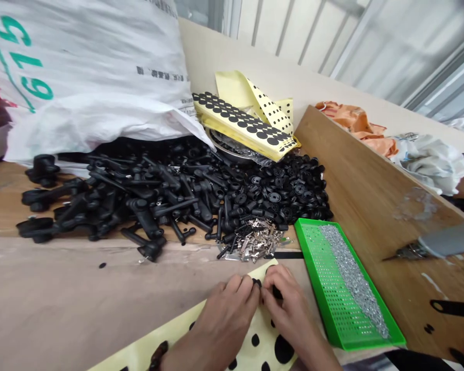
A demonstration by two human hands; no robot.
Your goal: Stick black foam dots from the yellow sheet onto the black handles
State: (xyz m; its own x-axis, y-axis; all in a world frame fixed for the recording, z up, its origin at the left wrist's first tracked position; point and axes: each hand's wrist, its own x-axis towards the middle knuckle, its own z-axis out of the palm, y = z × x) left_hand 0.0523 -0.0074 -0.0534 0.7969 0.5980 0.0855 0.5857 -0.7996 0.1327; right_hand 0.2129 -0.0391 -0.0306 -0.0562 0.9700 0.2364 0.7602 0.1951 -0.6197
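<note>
A pale yellow sheet (170, 332) dotted with black round stickers (284, 349) lies at the table's front edge. Over it, my left hand (226, 314) has its fingers bent together, the tips pinched at a small black round sticker (257, 282). My right hand (290, 309) meets them from the other side, thumb and forefinger closed close to that same spot. Something dark shows inside its curled fingers, but what they grip is mostly hidden. Just beyond the hands is a small heap of shiny metal clips (257, 241).
Black plastic arms (147, 214) and black discs (282, 188) are piled behind. A green basket (320, 309) of small silvery parts stands right, beside a wooden board (355, 190) and a grey powered driver (429, 245). Further back are a white sack (93, 62) and stacked sticker sheets (247, 123).
</note>
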